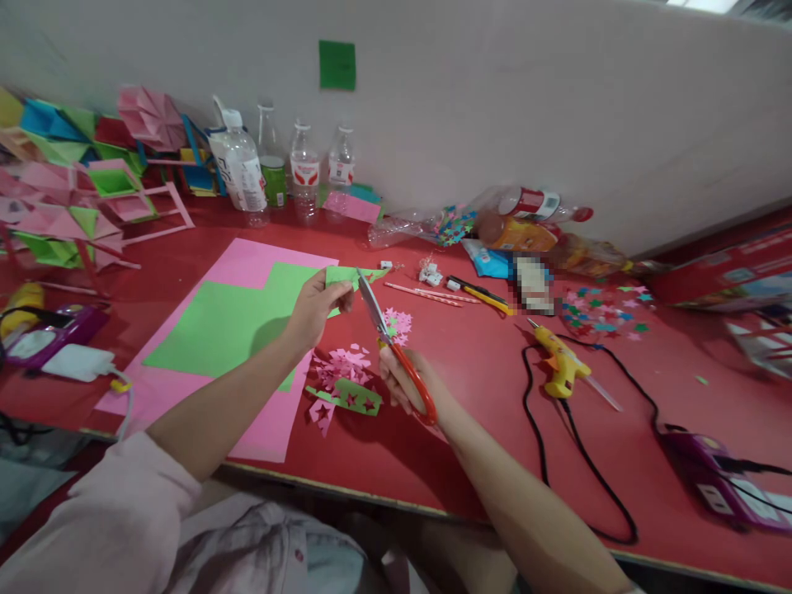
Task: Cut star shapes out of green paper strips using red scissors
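My left hand (pixel 318 309) pinches a small piece of green paper (pixel 341 275) above the large sheets. In my right hand (pixel 405 379) are scissors (pixel 421 394) with orange-red handles, their blades meeting the green piece at its right end. Beneath the left arm lies a large green sheet (pixel 232 326) on top of a pink sheet (pixel 266 425). Between the hands, pink paper scraps (pixel 343 367) and a green strip with star-shaped holes (pixel 351 398) rest on the red table (pixel 476 396). Small pink stars (pixel 399 324) lie beside the blades.
A yellow glue gun (pixel 560 361) with a black cord lies at the right, near paper stars (pixel 603 309) and a purple power strip (pixel 730 483). Bottles (pixel 305 169) stand along the wall. Folded paper shapes (pixel 80 198) and another power strip (pixel 55 334) are at the left.
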The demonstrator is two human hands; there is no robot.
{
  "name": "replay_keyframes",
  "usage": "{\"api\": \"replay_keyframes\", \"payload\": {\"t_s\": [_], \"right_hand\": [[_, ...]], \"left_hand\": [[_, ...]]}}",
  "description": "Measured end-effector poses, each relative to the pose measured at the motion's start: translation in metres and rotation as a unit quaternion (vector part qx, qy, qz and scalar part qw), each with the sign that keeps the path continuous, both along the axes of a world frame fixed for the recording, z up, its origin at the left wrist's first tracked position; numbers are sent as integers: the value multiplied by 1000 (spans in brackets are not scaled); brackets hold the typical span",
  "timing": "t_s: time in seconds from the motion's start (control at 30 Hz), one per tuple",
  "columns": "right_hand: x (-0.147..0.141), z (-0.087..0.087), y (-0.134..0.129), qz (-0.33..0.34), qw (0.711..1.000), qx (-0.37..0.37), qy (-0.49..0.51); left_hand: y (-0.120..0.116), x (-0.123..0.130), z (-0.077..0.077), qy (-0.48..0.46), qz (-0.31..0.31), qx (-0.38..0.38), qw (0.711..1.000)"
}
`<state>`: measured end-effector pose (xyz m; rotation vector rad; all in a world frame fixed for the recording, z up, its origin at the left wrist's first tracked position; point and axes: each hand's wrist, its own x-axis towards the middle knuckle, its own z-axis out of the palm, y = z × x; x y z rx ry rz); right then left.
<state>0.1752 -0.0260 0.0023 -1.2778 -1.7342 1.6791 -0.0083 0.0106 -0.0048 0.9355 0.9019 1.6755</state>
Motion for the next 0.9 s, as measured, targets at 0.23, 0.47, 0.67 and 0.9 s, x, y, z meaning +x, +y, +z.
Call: {"api": "replay_keyframes", "payload": {"t_s": [0.23, 0.47, 0.67, 0.9], "right_hand": [[0, 3, 1, -5, 1000, 8, -23], [0, 6, 1, 7, 1000, 3, -21], [-1, 6, 0, 5, 999, -12, -35], [-3, 5, -1, -9, 1000, 0, -22]], "left_hand": [[0, -2, 6, 2, 18, -8, 1000], [0, -5, 8, -6, 31, -13, 999], [1, -10, 10, -34, 32, 1, 999], [-1, -4, 9, -9, -22, -20, 1000]]}}
